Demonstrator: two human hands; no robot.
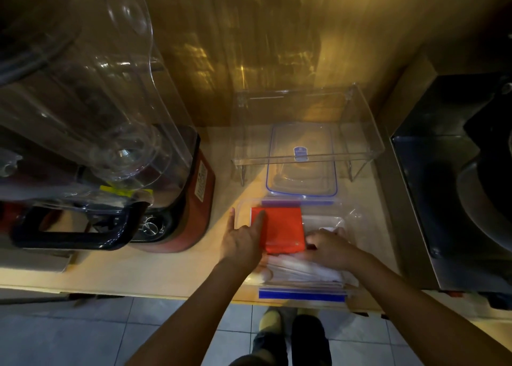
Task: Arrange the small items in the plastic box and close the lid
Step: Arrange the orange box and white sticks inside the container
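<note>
The plastic box [293, 255] stands open at the table [166, 268] edge, with its lid [302, 160] lying behind it. The left hand [243, 243] presses flat on the orange packet [279, 227] inside, grasping nothing; whether the right hand [329, 249] pinches the white packets [302, 271] I cannot tell. Arranging seems nearly done; closing remains.

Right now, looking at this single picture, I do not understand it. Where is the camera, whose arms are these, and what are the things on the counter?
The camera sits on a person's head and looks down, so the arms are their own. On the counter stands an open clear plastic box with blue clips. The left hand presses a finger on a red packet inside it; the right hand rests on white packets. The box's lid lies behind, under a clear stand. A red blender stands at the left.
</note>
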